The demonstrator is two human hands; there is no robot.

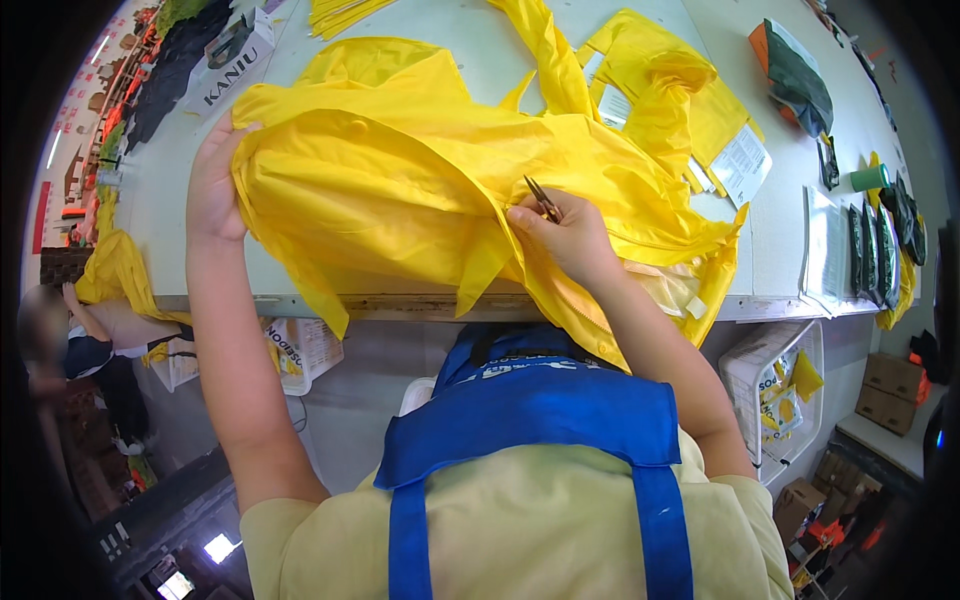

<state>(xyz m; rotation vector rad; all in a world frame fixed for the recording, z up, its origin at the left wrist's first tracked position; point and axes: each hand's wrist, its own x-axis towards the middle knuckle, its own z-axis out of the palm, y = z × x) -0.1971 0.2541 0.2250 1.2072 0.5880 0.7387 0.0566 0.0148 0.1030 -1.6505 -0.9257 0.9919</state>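
A bright yellow raincoat [400,190] lies spread across the table in front of me, and its near edge hangs over the front. My left hand [214,185] is closed on the coat's left end, holding it up, with most of its fingers hidden behind the fabric. At the middle of the coat, my right hand [565,230] grips small pointed thread snips [542,198], tips upward. The same hand's thumb and fingers press against a seam of the coat. Pale lining [660,285] shows near my right forearm.
Folded yellow garments [735,115] with paper sheets lie at the back right of the white table [780,230]. Beyond them are a dark green and orange pouch [795,85] and a green roll [870,178]. A white box [235,60] stands back left. White baskets [745,390] sit below. Another person [85,330] is at left.
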